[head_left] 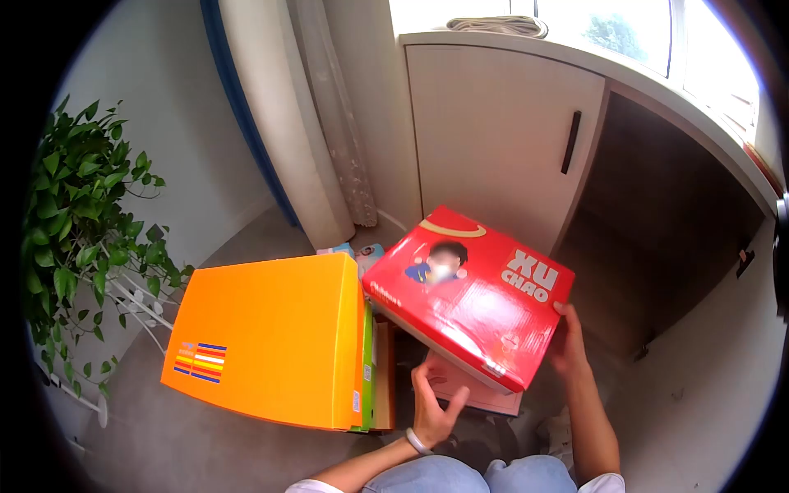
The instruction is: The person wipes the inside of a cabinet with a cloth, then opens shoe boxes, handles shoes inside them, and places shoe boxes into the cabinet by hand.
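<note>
a: item, red box (472,300). position?

b: mid-scene, right of the orange box (263,337), on the near side of the closed cabinet door (501,131). tilted, broad printed side up. it overlaps a pink flat box (493,398) in view; contact between the two cannot be told.

a: surface?

b: glossy, bright red, white glare toward the near edge. white block lettering (528,275), reads "xu chao", on the right half. printed figure (444,261), dark hair and blue clothing, on the left half. pale yellow arc (452,226) by the far left edge. small pale print along the near left edge.

a: right hand (569,341)?

b: closed on the red box at its right edge, thumb at the top. other fingers mostly hidden; exact curl cannot be told.

a: left hand (436,407)?

b: near side of the red box, partly open, fingers bent, thumb spread away, nothing gripped. just beside the pink flat box; touch unclear. pale bracelet (417,441) at the wrist.
</note>
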Available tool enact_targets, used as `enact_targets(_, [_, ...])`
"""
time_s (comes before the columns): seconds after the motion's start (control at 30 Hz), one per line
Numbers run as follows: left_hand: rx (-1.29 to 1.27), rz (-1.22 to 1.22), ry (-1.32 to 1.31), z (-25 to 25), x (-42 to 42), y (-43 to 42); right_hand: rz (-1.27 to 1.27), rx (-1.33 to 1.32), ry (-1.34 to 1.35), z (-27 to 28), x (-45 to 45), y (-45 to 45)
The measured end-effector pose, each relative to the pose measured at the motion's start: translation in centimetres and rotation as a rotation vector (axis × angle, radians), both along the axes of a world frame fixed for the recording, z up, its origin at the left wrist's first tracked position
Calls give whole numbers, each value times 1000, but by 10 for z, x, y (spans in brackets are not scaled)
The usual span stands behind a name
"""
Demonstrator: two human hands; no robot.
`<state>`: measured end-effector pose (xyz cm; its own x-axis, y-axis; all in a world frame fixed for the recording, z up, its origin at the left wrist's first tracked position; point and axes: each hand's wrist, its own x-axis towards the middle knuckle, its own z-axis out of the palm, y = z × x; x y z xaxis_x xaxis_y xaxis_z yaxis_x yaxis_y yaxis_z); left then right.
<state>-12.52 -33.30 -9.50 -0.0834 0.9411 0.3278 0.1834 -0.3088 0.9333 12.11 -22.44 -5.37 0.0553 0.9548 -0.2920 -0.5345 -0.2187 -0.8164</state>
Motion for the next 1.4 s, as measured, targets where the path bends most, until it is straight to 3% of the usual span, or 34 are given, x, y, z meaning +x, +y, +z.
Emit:
enact_targets(0.1, [-514,-227,-816,29,0,8,-9,-28,-210,-8,29,-29])
enact_targets(0.17, [-356,-337,-629,33,-5,9,1,-65,-285,-12,39,-39])
enact_targets(0.23, [-317,-405,-710,74,-1,12,-209,210,-466,-22,44,-44])
enact_targets(0.27, [-230,-449,-689,92,0,15,-215,195,-464,-19,42,-50])
enact_targets(0.33, [-135,-547,-679,136,4,21,-293,446,-620,4,26,-55])
enact_targets(0.37, [-46,-537,-610,154,10,22,-329,578,-699,10,25,-57])
enact_targets(0.43, [108,-472,-461,157,16,31,-281,548,-733,-12,39,-51])
enact_targets(0.53, [-4,-412,-265,129,12,38,-287,618,-773,37,21,-34])
enact_targets(0.57, [-2,-417,-260,117,9,39,-334,641,-918,49,24,-30])
enact_targets(0.63, [173,-360,310,95,2,34,-424,624,-916,36,35,-10])
enact_targets(0.7, [234,-441,591,86,4,22,-407,498,-876,49,42,1])
enact_targets(0.73, [234,-438,622,87,5,18,-381,369,-837,55,42,3])
enact_targets(0.87, [191,-441,585,82,2,19,-436,486,-766,54,35,13])
enact_targets(0.97, [293,-389,596,85,2,17,-448,450,-745,46,34,-1])
enact_targets(1.03, [459,-458,441,84,-3,11,-242,679,-1004,62,34,-24])
enact_targets(1.07, [639,-393,433,89,-4,9,18,632,-936,68,41,-35])
enact_targets(1.1, [795,-295,456,86,-5,10,30,640,-934,71,50,-43])
enact_targets(1.17, [858,-76,507,82,-9,5,289,613,-1096,69,63,-55])
enact_targets(1.23, [774,-20,652,96,-5,7,197,629,-1007,59,57,-54])
enact_targets(1.3, [527,-88,773,105,0,11,-83,559,-1069,61,43,-52])
enact_targets(1.4, [332,-243,884,82,-2,16,-219,573,-1031,62,19,-45])
